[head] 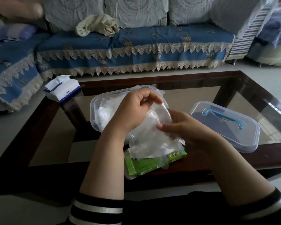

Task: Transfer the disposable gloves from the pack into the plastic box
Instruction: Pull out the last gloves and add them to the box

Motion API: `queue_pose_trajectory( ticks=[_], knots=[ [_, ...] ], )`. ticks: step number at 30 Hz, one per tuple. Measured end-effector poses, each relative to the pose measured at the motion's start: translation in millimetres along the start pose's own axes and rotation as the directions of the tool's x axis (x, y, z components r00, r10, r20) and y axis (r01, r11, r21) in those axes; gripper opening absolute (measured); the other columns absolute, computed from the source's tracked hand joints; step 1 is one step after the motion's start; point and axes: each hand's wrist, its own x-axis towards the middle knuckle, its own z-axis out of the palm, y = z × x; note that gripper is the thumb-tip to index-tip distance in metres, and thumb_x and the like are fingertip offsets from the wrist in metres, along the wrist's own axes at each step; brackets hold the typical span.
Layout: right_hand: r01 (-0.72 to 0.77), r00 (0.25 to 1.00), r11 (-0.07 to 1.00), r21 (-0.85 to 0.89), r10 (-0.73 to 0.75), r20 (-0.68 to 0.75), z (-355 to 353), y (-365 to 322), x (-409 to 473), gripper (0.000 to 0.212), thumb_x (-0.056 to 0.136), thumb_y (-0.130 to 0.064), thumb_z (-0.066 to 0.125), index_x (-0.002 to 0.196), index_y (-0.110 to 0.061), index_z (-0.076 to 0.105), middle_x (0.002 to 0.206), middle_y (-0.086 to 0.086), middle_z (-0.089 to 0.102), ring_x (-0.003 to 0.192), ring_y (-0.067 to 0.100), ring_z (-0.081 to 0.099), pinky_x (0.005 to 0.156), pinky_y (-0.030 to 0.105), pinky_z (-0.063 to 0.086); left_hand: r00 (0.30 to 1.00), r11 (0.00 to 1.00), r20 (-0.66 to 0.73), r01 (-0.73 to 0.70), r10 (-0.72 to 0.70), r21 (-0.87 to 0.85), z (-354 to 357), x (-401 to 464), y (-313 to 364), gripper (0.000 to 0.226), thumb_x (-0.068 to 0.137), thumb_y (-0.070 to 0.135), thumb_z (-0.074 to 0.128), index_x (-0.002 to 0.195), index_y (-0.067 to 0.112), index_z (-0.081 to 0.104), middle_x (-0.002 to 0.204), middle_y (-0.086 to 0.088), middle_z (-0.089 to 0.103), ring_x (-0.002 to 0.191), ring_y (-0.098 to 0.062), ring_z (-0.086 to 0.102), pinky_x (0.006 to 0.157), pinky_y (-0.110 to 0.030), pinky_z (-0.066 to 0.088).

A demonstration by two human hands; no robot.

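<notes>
Your hands and the clear film cover much of the plastic box [94, 109], so what lies inside shows only as pale crumpled plastic at its left end, and how many disposable gloves [146, 127] you hold cannot be told apart. The bundle hangs between your hands, above the green pack [141, 166] at the table's [258, 95] near edge and in front of the box. Your left hand [133, 109] pinches the bundle's top edge with curled fingers [154, 96]. Your right hand [185, 129] grips its right side, thumb on the front; its other fingers are hidden behind the film. The lid [225, 125] with the blue handle lies to the right, apart from the box. A tissue packet [62, 88] sits at the far left corner.
</notes>
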Motion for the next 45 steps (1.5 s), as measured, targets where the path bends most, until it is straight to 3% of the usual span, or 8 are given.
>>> queue_pose_trajectory(
  ticks=[7, 9, 13, 21, 33, 39, 43, 45],
  knots=[
    [-0.147, 0.988, 0.946, 0.29, 0.124, 0.097, -13.0, 0.3, -5.8, 0.021, 0.074, -0.013, 0.068, 0.087, 0.003, 0.071, 0.089, 0.02, 0.071, 0.077, 0.028, 0.069, 0.072, 0.033, 0.059, 0.999, 0.994, -0.014, -0.042, 0.041, -0.099, -8.6, -0.6, 2.3, 0.029, 0.1, -0.001, 0.044, 0.115, 0.004, 0.068, 0.09, 0.02, 0.065, 0.09, 0.003, 0.036, 0.051, 0.003, 0.031],
    [-0.09, 0.996, 0.91, 0.404, 0.07, 0.063, -15.7, -1.2, -5.2, 0.014, 0.075, -0.007, 0.061, 0.078, -0.001, 0.073, 0.083, 0.014, 0.071, 0.072, 0.021, 0.069, 0.068, 0.027, 0.059, 0.998, 0.996, -0.056, -0.033, 0.028, -0.088, -11.1, 1.5, -0.1, 0.03, 0.101, 0.003, 0.045, 0.118, 0.014, 0.068, 0.069, 0.018, 0.069, 0.046, 0.006, 0.026, 0.047, -0.004, 0.028],
    [0.012, 1.0, 0.854, 0.521, -0.003, -0.019, -22.6, -5.8, 0.0, 0.018, 0.073, -0.008, 0.062, 0.09, -0.003, 0.067, 0.083, 0.009, 0.07, 0.073, 0.018, 0.069, 0.073, 0.03, 0.057, 0.963, 0.998, -0.264, -0.05, 0.054, 0.023, -14.9, 7.3, -10.2, 0.033, 0.102, 0.006, 0.043, 0.126, 0.015, 0.063, 0.094, 0.021, 0.071, 0.07, -0.003, 0.064, 0.053, -0.027, 0.046],
    [0.119, 0.889, 0.943, 0.31, 0.037, -0.456, -8.5, -18.8, 17.7, 0.006, 0.086, -0.015, 0.065, 0.083, -0.011, 0.061, 0.065, 0.001, 0.059, 0.053, 0.01, 0.053, 0.054, 0.025, 0.048, 0.847, 0.942, -0.521, 0.087, 0.101, 0.323, -16.4, 17.9, -42.3, 0.027, 0.102, 0.023, 0.045, 0.126, 0.023, 0.058, 0.11, 0.014, 0.071, 0.094, -0.012, 0.067, 0.075, -0.033, 0.055],
    [0.06, 0.935, 0.942, 0.33, 0.063, -0.348, -6.4, -44.7, 77.7, 0.008, 0.093, -0.008, 0.058, 0.097, -0.001, 0.062, 0.075, 0.008, 0.067, 0.054, 0.012, 0.064, 0.054, 0.027, 0.057, 0.78, 0.926, -0.614, 0.312, -0.12, 0.214, -39.3, 29.5, -62.8, 0.022, 0.102, 0.017, 0.046, 0.121, 0.024, 0.052, 0.101, 0.007, 0.07, 0.09, -0.021, 0.067, 0.077, -0.042, 0.056],
    [-0.087, 0.844, 0.991, -0.097, 0.022, -0.536, -13.9, -49.7, 124.7, 0.03, 0.094, -0.016, 0.058, 0.123, -0.011, 0.052, 0.095, 0.003, 0.064, 0.064, 0.009, 0.057, 0.053, 0.021, 0.05, 0.687, 0.859, -0.695, 0.471, -0.212, 0.203, -51.8, 26.3, -72.1, 0.02, 0.101, 0.016, 0.047, 0.118, 0.019, 0.057, 0.118, -0.003, 0.065, 0.104, -0.015, 0.06, 0.076, -0.027, 0.047],
    [0.026, 0.653, 0.826, -0.563, -0.44, -0.616, -17.1, -51.3, 123.0, 0.036, 0.092, -0.017, 0.056, 0.126, -0.016, 0.045, 0.111, 0.001, 0.057, 0.092, 0.013, 0.055, 0.074, 0.021, 0.046, 0.699, 0.765, -0.662, 0.574, -0.272, 0.292, -46.1, 27.0, -81.8, 0.025, 0.1, 0.011, 0.048, 0.123, 0.019, 0.053, 0.113, -0.006, 0.065, 0.102, -0.022, 0.061, 0.071, -0.031, 0.045],
    [0.12, 0.797, 0.728, -0.675, -0.476, -0.371, -3.9, -56.5, 116.7, 0.038, 0.089, -0.024, 0.065, 0.122, -0.017, 0.049, 0.103, -0.001, 0.06, 0.089, 0.012, 0.058, 0.071, 0.02, 0.047, 0.691, 0.72, -0.662, 0.614, -0.292, 0.323, -42.7, 27.6, -83.8, 0.029, 0.099, 0.007, 0.048, 0.125, 0.018, 0.051, 0.108, -0.006, 0.066, 0.091, -0.02, 0.059, 0.067, -0.031, 0.043]
  ],
)
